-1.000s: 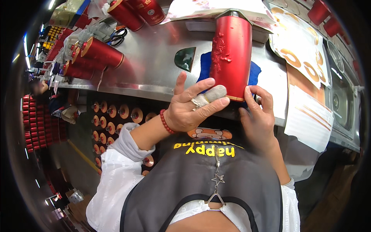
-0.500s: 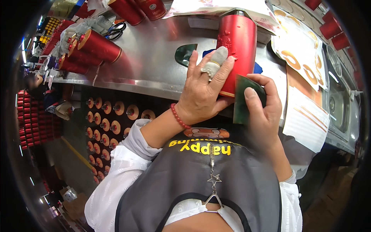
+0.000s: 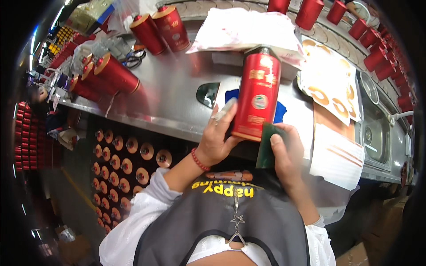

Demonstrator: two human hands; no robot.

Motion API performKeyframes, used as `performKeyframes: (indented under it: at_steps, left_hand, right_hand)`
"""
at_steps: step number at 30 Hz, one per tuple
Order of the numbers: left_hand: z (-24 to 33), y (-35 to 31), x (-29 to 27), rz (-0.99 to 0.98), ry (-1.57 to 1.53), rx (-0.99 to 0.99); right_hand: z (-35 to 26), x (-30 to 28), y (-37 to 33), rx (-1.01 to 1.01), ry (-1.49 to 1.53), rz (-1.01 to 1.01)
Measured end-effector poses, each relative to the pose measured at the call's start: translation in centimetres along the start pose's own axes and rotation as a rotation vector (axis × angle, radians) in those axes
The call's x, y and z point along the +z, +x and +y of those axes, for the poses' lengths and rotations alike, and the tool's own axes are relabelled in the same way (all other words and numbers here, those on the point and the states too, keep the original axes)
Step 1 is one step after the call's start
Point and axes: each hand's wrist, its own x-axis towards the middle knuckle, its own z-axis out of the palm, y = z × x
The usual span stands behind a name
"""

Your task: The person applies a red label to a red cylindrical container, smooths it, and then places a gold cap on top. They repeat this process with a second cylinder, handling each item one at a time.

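Note:
A red bottle [image 3: 257,88] with gold lettering and a round emblem lies tilted at the table's near edge, its dark neck away from me. My left hand [image 3: 215,142] holds its lower left side, with the thumb at the base and a pale cover on one finger. In my right hand [image 3: 288,155] is a flat dark-green scraper [image 3: 265,146], pinched between thumb and fingers, its edge by the bottle's lower right corner. Blue cloth [image 3: 279,111] shows from under the bottle. Another dark-green piece [image 3: 207,94] lies to the left.
Red bottles [image 3: 117,73] stand at the left, near black-handled scissors [image 3: 134,58]. White wrapping [image 3: 246,29] lies behind. Sheets with golden rings [image 3: 330,80] and a strip sheet [image 3: 337,155] are at right, beside a sink [image 3: 377,144]. More bottles line a conveyor [image 3: 306,37].
The bottle has turned, so lettering and an emblem now face up instead of the raised pattern. My left hand has slid off its top to the left side. The view has shifted.

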Motion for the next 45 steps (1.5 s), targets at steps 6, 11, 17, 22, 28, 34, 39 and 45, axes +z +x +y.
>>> performKeyframes:
  at_steps: [6, 11, 17, 22, 28, 34, 39, 45]
  left_hand:
    - [4.0, 4.3, -0.9, -0.17, 0.253, 0.205]
    - [0.4, 0.0, 0.4, 0.03, -0.042, -0.036]
    - [3.1, 4.2, -0.8, -0.135, 0.27, 0.2]
    - [-0.4, -0.1, -0.3, -0.049, 0.023, -0.016]
    - [-4.4, 8.5, -1.9, -0.131, -0.804, -0.523]
    - [-7.4, 18.7, 3.2, -0.428, -1.274, -0.919]
    - [-7.9, 15.3, -1.2, -0.263, -1.375, -0.743]
    - [-5.5, 10.8, -16.9, 0.452, -0.749, -0.26]
  right_hand:
    - [0.6, 0.0, -0.4, -0.042, 0.026, 0.036]
    - [0.7, -0.7, -0.3, -0.04, 0.001, -0.022]
    - [1.1, -0.6, -0.2, -0.04, -0.027, -0.012]
    - [1.6, -1.8, -0.5, 0.025, -0.036, -0.007]
    - [4.0, -2.9, 0.1, -0.494, -0.536, -0.113]
    - [5.4, -0.3, 1.3, -0.598, -0.729, -0.056]
    - [2.8, 0.2, 0.2, -0.698, -0.73, -0.181]
    - [1.3, 0.1, 4.0, -0.743, -0.55, -0.184]
